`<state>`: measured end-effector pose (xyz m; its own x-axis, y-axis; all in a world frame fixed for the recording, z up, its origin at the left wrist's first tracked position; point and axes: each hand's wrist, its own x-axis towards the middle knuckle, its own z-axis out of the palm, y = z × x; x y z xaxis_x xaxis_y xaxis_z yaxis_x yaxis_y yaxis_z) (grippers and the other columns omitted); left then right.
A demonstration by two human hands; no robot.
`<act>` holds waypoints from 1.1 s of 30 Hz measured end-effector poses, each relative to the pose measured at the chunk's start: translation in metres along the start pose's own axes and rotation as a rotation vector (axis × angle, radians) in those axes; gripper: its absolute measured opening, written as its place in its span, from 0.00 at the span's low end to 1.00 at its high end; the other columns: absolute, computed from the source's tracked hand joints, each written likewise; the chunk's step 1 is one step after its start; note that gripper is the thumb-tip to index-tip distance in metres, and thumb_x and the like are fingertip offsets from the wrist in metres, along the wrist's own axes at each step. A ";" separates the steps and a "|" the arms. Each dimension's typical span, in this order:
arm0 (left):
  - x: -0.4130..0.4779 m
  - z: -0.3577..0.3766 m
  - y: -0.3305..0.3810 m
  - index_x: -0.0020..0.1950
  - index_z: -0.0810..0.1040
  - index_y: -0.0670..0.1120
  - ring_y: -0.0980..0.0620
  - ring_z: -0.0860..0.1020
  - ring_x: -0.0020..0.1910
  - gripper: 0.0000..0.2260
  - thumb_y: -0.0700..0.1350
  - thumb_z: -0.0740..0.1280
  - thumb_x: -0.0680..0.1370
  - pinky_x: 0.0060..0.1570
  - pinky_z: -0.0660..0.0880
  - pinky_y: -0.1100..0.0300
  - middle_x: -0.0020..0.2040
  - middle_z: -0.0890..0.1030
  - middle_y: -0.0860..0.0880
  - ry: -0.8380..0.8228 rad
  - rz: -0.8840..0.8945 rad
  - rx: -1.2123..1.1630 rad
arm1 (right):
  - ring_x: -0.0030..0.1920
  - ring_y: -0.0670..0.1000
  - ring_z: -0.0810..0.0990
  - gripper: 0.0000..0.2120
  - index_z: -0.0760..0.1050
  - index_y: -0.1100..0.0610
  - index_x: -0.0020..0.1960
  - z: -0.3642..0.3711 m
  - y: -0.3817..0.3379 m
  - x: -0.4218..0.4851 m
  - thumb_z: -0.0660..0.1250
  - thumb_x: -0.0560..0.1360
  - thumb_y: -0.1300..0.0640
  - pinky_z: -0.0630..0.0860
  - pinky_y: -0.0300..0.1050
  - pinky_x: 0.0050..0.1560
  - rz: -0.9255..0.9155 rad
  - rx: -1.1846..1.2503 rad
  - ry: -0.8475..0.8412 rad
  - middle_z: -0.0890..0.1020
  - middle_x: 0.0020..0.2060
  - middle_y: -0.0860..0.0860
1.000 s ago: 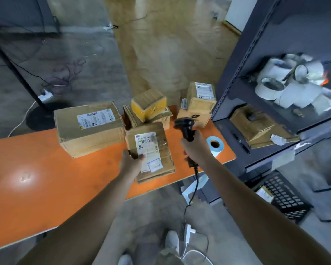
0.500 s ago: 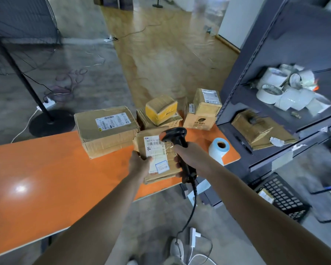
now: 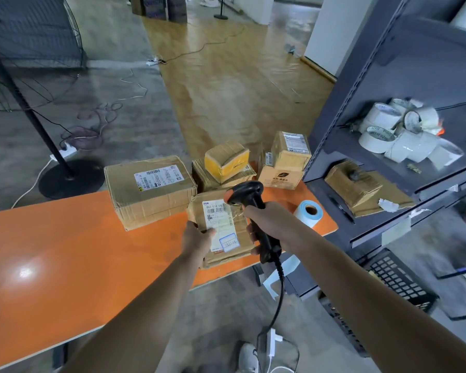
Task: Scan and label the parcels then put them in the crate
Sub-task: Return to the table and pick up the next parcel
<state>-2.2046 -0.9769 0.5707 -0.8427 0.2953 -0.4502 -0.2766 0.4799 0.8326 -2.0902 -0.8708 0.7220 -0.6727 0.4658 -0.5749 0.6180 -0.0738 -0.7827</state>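
Orange table (image 3: 65, 251), glossy top, light glare near its left end. Dark grey metal shelving (image 3: 361, 84) on the right, white tape rolls (image 3: 382, 117) piled on one shelf. Floor is grey concrete (image 3: 135, 125) on the left, polished wood strip (image 3: 240, 84) in the centre. Black fan stand (image 3: 70, 177) on a round base, white power strip (image 3: 65, 153) beside it, loose cables. White wall (image 3: 331, 30) at the far right.

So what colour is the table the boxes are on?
The table is bright orange, seen best in the head view.

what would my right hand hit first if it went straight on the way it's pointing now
Probably the yellow-taped parcel and the flat parcel beneath it, right behind the scanner that the right hand grips. Depth is unclear; held high, it might pass over them.
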 end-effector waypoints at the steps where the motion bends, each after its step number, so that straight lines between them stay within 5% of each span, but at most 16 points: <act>1: 0.000 0.000 0.000 0.62 0.69 0.42 0.46 0.75 0.47 0.17 0.44 0.69 0.77 0.44 0.77 0.52 0.51 0.76 0.47 0.001 -0.003 -0.001 | 0.31 0.52 0.75 0.06 0.73 0.60 0.47 0.000 0.000 0.000 0.63 0.75 0.57 0.80 0.52 0.36 0.002 -0.002 0.002 0.75 0.36 0.56; 25: 0.003 0.021 0.005 0.62 0.69 0.42 0.45 0.77 0.49 0.18 0.46 0.69 0.77 0.40 0.77 0.54 0.54 0.78 0.45 -0.048 -0.065 0.000 | 0.29 0.52 0.74 0.07 0.73 0.61 0.48 -0.024 0.021 0.027 0.63 0.76 0.57 0.78 0.48 0.31 -0.027 -0.029 0.073 0.73 0.36 0.55; 30: 0.007 0.035 0.012 0.61 0.70 0.41 0.47 0.77 0.41 0.17 0.50 0.68 0.78 0.43 0.81 0.46 0.48 0.77 0.46 -0.047 -0.101 0.012 | 0.29 0.53 0.75 0.07 0.72 0.62 0.51 -0.053 0.047 0.062 0.62 0.77 0.58 0.76 0.45 0.29 -0.030 -0.049 0.162 0.74 0.37 0.56; 33: 0.009 0.043 0.017 0.62 0.68 0.41 0.49 0.75 0.37 0.16 0.47 0.66 0.79 0.37 0.79 0.49 0.45 0.74 0.47 -0.050 -0.117 0.029 | 0.30 0.52 0.75 0.11 0.72 0.64 0.57 -0.069 0.062 0.085 0.62 0.77 0.59 0.74 0.43 0.29 0.005 -0.003 0.171 0.73 0.38 0.56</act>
<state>-2.1969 -0.9304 0.5674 -0.7812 0.2761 -0.5599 -0.3579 0.5368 0.7641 -2.0804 -0.7748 0.6410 -0.5906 0.6090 -0.5295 0.6222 -0.0742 -0.7793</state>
